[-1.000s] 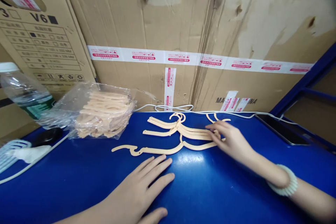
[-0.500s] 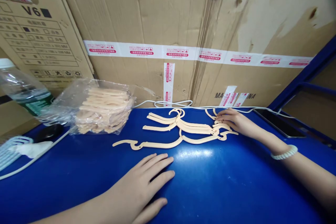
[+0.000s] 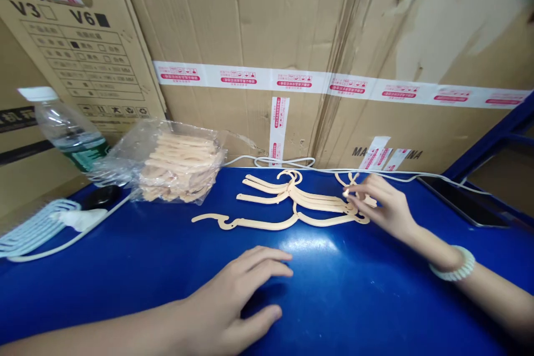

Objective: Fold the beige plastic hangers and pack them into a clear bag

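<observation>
My left hand (image 3: 242, 297) is at the front of the blue table (image 3: 350, 289), fingers spread and slightly curled, holding nothing. At the right, my right hand (image 3: 386, 203) pinches a small beige hanger piece (image 3: 346, 193) between thumb and fingers, most of it hidden by them. Beneath and beside that hand lie beige plastic folding hangers (image 3: 319, 198) in a loose group, their hooks pointing to the back. In front of them a hanger (image 3: 267, 225) lies spread out, with a curved arm reaching left. More curved beige parts (image 3: 342, 179) lie just behind my right fingers.
A clear bag of beige hanger parts (image 3: 181, 164) sits at the back left, near a water bottle (image 3: 77, 133). A light blue coiled item (image 3: 37, 228) and a black object (image 3: 102, 196) lie left. A phone (image 3: 463, 200) and white cable (image 3: 400, 178) lie right, before a large cardboard box (image 3: 233, 28).
My right hand has lifted slightly from the hanger pile, a small beige piece now showing between its fingertips. My left hand's fingers have curled a little. The view has shifted left.
</observation>
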Available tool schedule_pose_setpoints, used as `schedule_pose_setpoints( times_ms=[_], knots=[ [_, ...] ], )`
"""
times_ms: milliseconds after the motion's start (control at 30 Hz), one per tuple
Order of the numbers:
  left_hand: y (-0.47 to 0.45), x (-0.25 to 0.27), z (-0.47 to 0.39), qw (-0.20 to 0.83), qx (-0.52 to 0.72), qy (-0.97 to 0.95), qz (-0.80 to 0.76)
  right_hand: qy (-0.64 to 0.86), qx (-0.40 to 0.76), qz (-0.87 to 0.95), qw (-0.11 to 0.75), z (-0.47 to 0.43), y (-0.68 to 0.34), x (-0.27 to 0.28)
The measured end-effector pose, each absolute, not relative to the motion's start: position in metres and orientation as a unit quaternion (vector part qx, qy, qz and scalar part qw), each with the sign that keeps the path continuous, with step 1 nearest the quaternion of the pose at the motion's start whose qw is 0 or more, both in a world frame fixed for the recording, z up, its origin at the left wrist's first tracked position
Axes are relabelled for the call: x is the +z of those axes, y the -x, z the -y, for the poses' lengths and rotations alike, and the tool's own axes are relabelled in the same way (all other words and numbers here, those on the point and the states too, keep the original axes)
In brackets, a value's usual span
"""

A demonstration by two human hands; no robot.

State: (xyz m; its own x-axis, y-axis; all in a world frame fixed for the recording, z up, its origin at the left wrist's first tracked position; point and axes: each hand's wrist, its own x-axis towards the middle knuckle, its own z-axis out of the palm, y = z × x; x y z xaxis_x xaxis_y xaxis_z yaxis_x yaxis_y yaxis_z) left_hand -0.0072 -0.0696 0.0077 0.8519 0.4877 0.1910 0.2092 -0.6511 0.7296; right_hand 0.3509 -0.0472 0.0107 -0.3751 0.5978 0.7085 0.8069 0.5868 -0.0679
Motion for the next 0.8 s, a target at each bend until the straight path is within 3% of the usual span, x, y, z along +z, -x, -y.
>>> schedule_pose_setpoints(
  times_ms=[133,233,400,567,700,800],
  knots=[
    [-0.004,0.008,0.070,0.614,0.188,-0.730,-0.235,0.328,-0.056,0.874,0.355,0.077,-0.282,0.007],
    [-0.008,0.001,0.066,0.713,0.207,-0.627,-0.235,0.266,0.012,0.908,0.324,0.097,-0.247,0.005],
    [-0.008,-0.005,0.061,0.761,0.196,-0.571,-0.238,0.242,0.113,0.932,0.245,0.109,-0.232,0.010],
    [-0.007,-0.002,0.060,0.741,0.215,-0.578,-0.265,0.262,0.153,0.932,0.197,0.110,-0.234,0.012],
    [-0.007,-0.001,0.059,0.737,0.238,-0.563,-0.288,0.274,0.178,0.923,0.202,0.110,-0.236,0.011],
    [-0.007,0.001,0.059,0.733,0.246,-0.553,-0.311,0.313,0.139,0.905,0.252,0.102,-0.247,0.009]
  ],
)
